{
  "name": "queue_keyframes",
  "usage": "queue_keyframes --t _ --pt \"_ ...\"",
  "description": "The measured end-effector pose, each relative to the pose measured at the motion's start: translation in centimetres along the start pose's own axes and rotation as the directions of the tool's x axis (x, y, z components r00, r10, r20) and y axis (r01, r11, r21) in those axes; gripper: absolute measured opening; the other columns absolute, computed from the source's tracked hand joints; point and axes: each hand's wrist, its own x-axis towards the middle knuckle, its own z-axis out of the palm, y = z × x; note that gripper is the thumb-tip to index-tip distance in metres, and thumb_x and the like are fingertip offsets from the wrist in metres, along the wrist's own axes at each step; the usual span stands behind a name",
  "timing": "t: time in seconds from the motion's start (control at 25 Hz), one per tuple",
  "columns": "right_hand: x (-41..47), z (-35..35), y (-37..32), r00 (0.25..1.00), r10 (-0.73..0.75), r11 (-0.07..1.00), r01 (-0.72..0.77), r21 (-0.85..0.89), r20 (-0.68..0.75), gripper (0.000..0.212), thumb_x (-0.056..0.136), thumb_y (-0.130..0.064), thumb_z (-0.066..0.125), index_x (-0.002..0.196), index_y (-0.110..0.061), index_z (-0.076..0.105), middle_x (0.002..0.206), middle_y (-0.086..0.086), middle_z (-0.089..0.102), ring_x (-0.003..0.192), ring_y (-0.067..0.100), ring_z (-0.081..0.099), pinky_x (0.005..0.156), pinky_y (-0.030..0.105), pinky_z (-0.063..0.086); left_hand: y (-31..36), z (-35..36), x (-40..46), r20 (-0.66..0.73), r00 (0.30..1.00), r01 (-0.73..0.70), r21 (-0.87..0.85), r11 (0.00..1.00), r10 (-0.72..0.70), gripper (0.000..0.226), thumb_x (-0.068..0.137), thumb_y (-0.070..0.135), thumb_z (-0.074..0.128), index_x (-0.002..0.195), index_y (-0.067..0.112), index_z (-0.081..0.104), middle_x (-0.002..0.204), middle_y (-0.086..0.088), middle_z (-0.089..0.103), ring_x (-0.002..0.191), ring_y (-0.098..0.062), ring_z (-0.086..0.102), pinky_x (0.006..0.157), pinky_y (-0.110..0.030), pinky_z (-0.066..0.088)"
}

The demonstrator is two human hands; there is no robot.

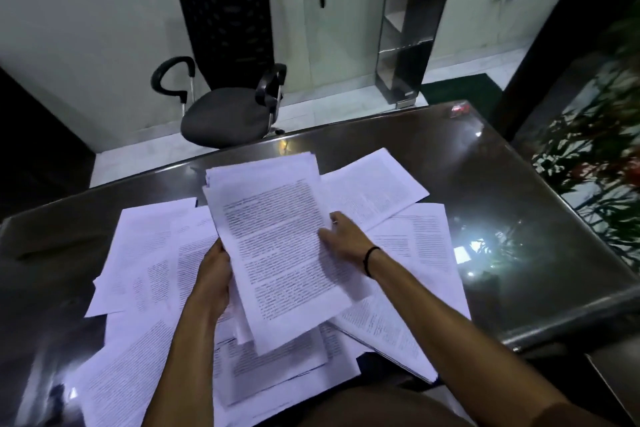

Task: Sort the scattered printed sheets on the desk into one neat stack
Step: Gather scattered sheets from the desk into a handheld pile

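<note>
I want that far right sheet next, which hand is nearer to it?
Right. The right hand is just below the far right sheet; the left hand holds the bundle's opposite edge.

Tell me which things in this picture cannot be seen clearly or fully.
All in the head view:
- Printed text on the held bundle of sheets: blurred and too small to read.
- Number of sheets in that bundle: edges overlap, cannot count.
- Left hand fingers: hidden behind the bundle.
- Loose sheets under the bundle and arms: partly covered.
- Sheets at lower left: cut off by the frame edge.
- Office chair base: hidden by the desk.
</note>
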Motion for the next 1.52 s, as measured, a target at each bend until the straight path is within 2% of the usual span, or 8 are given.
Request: queue_keyframes --t 0.12,0.32,0.44,0.6,0.92,1.12,1.32,1.52 --pt "-1.2 1.4 2.2 0.999 0.05 0.996 -0.05 0.067 0.015 0.024 0.093 -0.024 0.053 0.114 -0.014 0.049 0.106 0.008 0.061 0.096 0.029 0.06 0.082 0.042 0.05 -1.7 0.3 -0.5 0.084 0.993 0.097 -0.163 0.982 -0.084 0.05 0.101 0.056 0.044 0.13 0.021 0.066 0.121 -0.007 0.074 0.108 -0.031 0.071 0.095 -0.049 0.054" --pt "-1.6 -1.3 6.2 0.986 0.095 0.988 -0.077 -0.131 0.136 0.036 0.09 -0.034 0.066 0.116 -0.012 0.057 0.117 0.01 0.065 0.102 0.027 0.062 0.088 0.041 0.051 -4.9 1.3 -1.3 -0.052 0.996 -0.058 0.249 0.967 0.073 0.03 0.093 0.013 0.071 0.123 0.011 0.069 0.116 -0.012 0.073 0.103 -0.033 0.07 0.093 -0.041 0.055" --pt "-2.0 -6.8 10.5 0.977 0.193 0.749 -0.203 -0.63 -0.085 0.063 0.079 -0.039 0.076 0.131 -0.017 0.047 0.134 0.01 0.052 0.122 0.029 0.05 0.098 0.041 0.044 -4.8 1.0 -1.2 -0.083 0.992 -0.06 0.362 0.93 0.096 0.024 0.093 0.018 0.073 0.117 0.018 0.071 0.112 -0.01 0.073 0.101 -0.033 0.069 0.093 -0.047 0.056" --pt "-4.3 -11.8 15.2 0.92 0.347 0.512 -0.349 -0.785 -0.182 0.102 0.053 -0.048 0.09 0.135 -0.022 0.036 0.137 0.006 0.045 0.129 0.032 0.042 0.1 0.049 0.042 -4.6 1.0 -0.1 -0.067 0.989 -0.096 0.402 0.91 0.134 0.024 0.092 0.021 0.074 0.117 0.019 0.072 0.112 -0.009 0.075 0.102 -0.033 0.07 0.095 -0.052 0.055" --pt "-4.5 -13.5 16.4 0.941 0.276 0.442 -0.306 -0.843 -0.196 0.081 0.046 -0.066 0.084 0.111 -0.025 0.061 0.117 0.0 0.056 0.117 0.024 0.05 0.095 0.043 0.04 -3.3 5.9 -0.5 0.061 0.982 -0.187 0.501 0.845 0.181 0.033 0.096 0.027 0.069 0.127 0.015 0.068 0.12 -0.008 0.071 0.109 -0.032 0.067 0.097 -0.052 0.052" --pt "-4.4 -14.7 17.6 0.955 0.285 0.698 -0.265 -0.665 -0.082 0.042 0.066 -0.041 0.082 0.1 -0.019 0.068 0.104 0.004 0.068 0.095 0.023 0.063 0.072 0.027 0.047 -2.4 7.2 -0.8 0.082 0.979 -0.203 0.532 0.822 0.189 0.027 0.094 0.033 0.071 0.118 0.022 0.071 0.116 -0.006 0.074 0.104 -0.031 0.069 0.095 -0.054 0.054" --pt "-4.0 -19.5 11.3 0.985 0.038 0.781 -0.133 -0.61 -0.166 0.028 0.07 -0.036 0.086 0.066 -0.015 0.067 0.063 0.002 0.059 0.062 0.022 0.056 0.066 0.032 0.05 0.6 8.6 -1.5 0.381 0.871 -0.491 0.697 0.523 0.311 0.017 0.088 0.015 0.076 0.081 0.031 0.074 0.08 0.002 0.075 0.079 -0.02 0.07 0.071 -0.03 0.054" --pt "-3.9 -19.0 -0.5 0.932 -0.359 0.659 0.22 -0.719 -0.043 0.023 0.068 -0.029 0.081 0.063 -0.015 0.064 0.053 -0.005 0.055 0.057 0.017 0.052 0.052 0.02 0.036 2.9 17.2 -4.0 0.746 0.588 -0.802 0.588 0.106 0.313 0.03 0.072 0.025 0.059 0.093 0.037 0.077 0.127 0.016 0.067 0.107 -0.018 0.066 0.083 -0.032 0.054"
